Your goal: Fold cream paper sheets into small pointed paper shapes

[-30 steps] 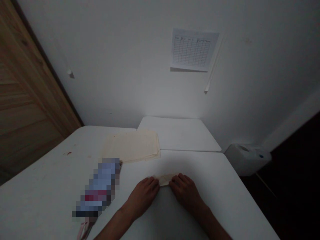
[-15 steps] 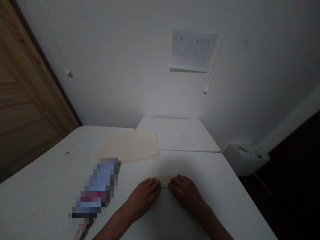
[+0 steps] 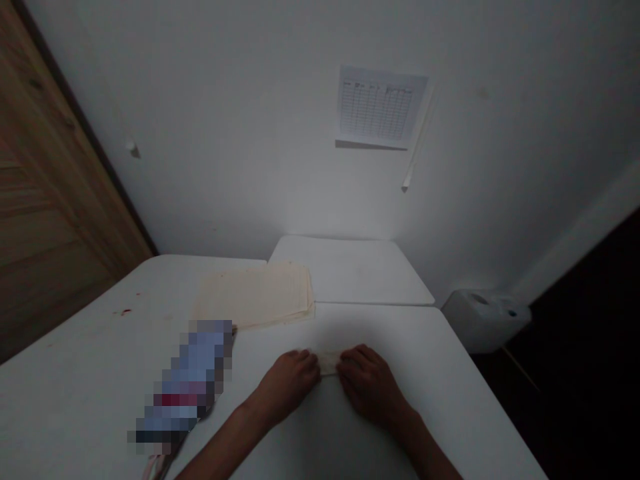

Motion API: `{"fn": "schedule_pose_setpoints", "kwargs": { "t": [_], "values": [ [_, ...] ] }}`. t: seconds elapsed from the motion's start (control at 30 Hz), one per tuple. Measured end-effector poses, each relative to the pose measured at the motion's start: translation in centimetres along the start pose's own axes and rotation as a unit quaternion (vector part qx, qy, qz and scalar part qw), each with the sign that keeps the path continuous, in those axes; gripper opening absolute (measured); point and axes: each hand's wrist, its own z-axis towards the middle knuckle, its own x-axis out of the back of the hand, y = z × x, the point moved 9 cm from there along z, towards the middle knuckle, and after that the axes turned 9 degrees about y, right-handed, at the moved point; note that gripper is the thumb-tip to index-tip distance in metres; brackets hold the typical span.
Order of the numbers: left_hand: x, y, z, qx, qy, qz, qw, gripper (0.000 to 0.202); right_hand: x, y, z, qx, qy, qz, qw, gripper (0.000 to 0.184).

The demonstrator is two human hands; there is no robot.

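A small folded cream sheet (image 3: 329,363) lies on the white table in front of me; I cannot tell whether it is cloth or paper. My left hand (image 3: 295,380) has its curled fingers closed on the sheet's left end. At the opposite end, my right hand (image 3: 367,380) grips it in the same way, fingers bent and pressed down. Only the middle of the sheet shows between the hands; both ends are hidden under the fingers. Beyond them to the left is a flat stack of larger cream sheets (image 3: 260,293) with uneven edges.
A blurred-out phone-like object (image 3: 185,380) with a strap lies left of my left arm on the white table (image 3: 440,393). A white box with round openings (image 3: 485,320) stands low at the right. A printed chart (image 3: 380,107) hangs on the wall; a wooden door (image 3: 50,173) is at the left.
Both hands stay on the folded sheet, with only slight finger movement; the right hand's fingers sit a little higher and closer in. The whole view has shifted slightly.
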Motion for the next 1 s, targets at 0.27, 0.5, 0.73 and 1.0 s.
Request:
{"fn": "schedule_pose_setpoints", "kwargs": {
  "t": [0.27, 0.5, 0.73, 1.0],
  "values": [
    [-0.5, 2.0, -0.4, -0.051, -0.002, 0.058, 0.997, 0.010, 0.0, 0.3, 0.4, 0.017, -0.002, 0.010, 1.000, 0.020],
    [-0.3, 1.7, -0.4, -0.043, 0.009, 0.058, 0.997, 0.007, 0.1, 0.4, 0.3, 0.028, -0.012, 0.017, 0.999, 0.024],
    [-0.1, 0.0, -0.3, -0.008, 0.044, -0.012, 0.999, 0.008, -0.4, 0.6, 0.3, 0.049, -0.005, -0.009, 0.999, 0.014],
    [-0.3, 1.1, 0.8, -0.049, -0.014, 0.032, 0.998, 0.010, -1.0, -0.1, -0.1, 0.140, -0.019, -0.097, 0.985, 0.009]
  ]
}}
